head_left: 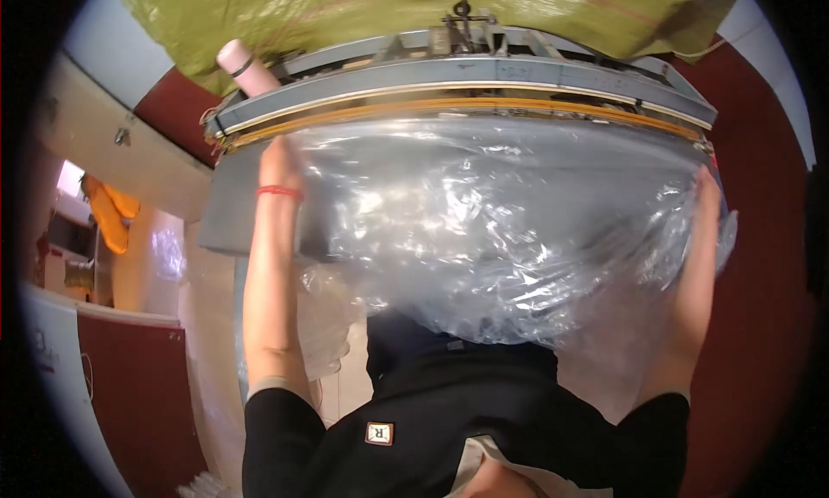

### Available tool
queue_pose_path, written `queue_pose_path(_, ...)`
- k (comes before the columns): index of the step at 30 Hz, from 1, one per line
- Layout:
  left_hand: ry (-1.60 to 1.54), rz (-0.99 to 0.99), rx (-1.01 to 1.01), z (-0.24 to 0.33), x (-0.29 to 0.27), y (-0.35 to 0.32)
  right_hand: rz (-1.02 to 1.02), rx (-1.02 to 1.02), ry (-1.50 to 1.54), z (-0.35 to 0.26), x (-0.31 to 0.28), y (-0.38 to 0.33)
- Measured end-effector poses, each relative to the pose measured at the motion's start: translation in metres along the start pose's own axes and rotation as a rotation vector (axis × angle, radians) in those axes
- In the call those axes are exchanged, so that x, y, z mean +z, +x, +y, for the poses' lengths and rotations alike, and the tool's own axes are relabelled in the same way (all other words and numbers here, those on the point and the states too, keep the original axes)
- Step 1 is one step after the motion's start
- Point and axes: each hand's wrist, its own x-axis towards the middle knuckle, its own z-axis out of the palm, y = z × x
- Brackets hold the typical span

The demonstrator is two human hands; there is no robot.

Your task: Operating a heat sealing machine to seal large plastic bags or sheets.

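A wide, crinkled clear plastic sheet (pixel 484 213) is stretched between my hands over a grey table surface (pixel 233 209), and its near edge droops against my body. My left hand (pixel 278 163), a red band at its wrist, is closed on the sheet's far left corner. At the far right corner my right hand (pixel 706 187) grips the sheet, with some film bunched beside it. Just beyond the sheet's far edge runs a long machine bar (pixel 484 71) of grey metal, with an orange strip (pixel 432 108) along its near side. The fingertips of both hands are partly hidden.
A pink roll (pixel 248 66) leans at the machine's left end. Yellow-green woven sheeting (pixel 363 10) lies behind the machine. On the left are a pale door (pixel 129 144) with a latch and a dark red cabinet panel (pixel 138 394). Dark red flooring (pixel 760 256) lies on the right.
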Motion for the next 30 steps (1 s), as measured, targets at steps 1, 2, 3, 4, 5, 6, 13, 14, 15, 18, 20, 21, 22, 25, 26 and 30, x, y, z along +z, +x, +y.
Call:
queue_pose_path(1, -0.151, 0.078, -0.009, -0.004, -0.01, 0.014, 0.08, -0.144, -0.163, -0.001, 0.03, -0.004)
queue_pose_path(2, -0.125, 0.157, -0.049, -0.008, -0.004, 0.017, 0.18, -0.288, -0.34, -0.006, 0.056, -0.018)
queue_pose_path(3, 0.273, 0.275, 0.203, -0.018, -0.012, 0.028, 0.226, -0.437, -0.492, 0.0, 0.069, -0.014)
queue_pose_path(4, 0.671, 0.39, 0.457, -0.033, -0.022, 0.042, 0.268, -0.582, -0.647, 0.009, 0.081, -0.009)
queue_pose_path(5, 0.67, 0.378, 0.455, -0.041, -0.024, 0.047, 0.236, -0.591, -0.613, 0.011, 0.097, -0.014)
queue_pose_path(6, 0.778, 0.404, 0.605, -0.047, -0.027, 0.047, 0.206, -0.603, -0.577, 0.009, 0.11, -0.018)
queue_pose_path(13, 0.655, 0.34, 0.678, -0.046, -0.032, 0.094, 0.015, -0.483, -0.092, 0.009, 0.152, 0.011)
queue_pose_path(14, 0.57, 0.292, 0.64, -0.046, -0.024, 0.093, 0.022, -0.483, -0.097, 0.009, 0.152, 0.011)
queue_pose_path(15, 0.626, 0.354, 0.717, -0.043, -0.014, 0.084, 0.082, -0.501, -0.125, 0.009, 0.154, 0.012)
queue_pose_path(18, 0.56, 0.295, 0.604, -0.044, -0.02, 0.096, 0.2, -0.512, -0.215, 0.001, 0.157, 0.007)
queue_pose_path(20, 0.557, 0.284, 0.609, -0.048, -0.024, 0.102, 0.259, -0.508, -0.273, 0.001, 0.155, 0.008)
queue_pose_path(21, 0.531, 0.292, 0.614, -0.05, -0.027, 0.106, 0.252, -0.498, -0.336, 0.003, 0.151, 0.013)
queue_pose_path(22, 0.506, 0.3, 0.619, -0.051, -0.03, 0.11, 0.245, -0.488, -0.398, 0.005, 0.149, 0.016)
queue_pose_path(25, 0.569, 0.598, 0.471, -0.042, -0.031, 0.11, 0.179, -0.351, -0.136, -0.015, 0.155, -0.001)
queue_pose_path(26, 0.571, 0.597, 0.47, -0.041, -0.033, 0.111, 0.18, -0.349, -0.137, -0.016, 0.156, -0.002)
queue_pose_path(30, 0.562, 0.675, 0.506, -0.04, -0.022, 0.106, 0.258, -0.423, -0.035, -0.023, 0.159, -0.01)
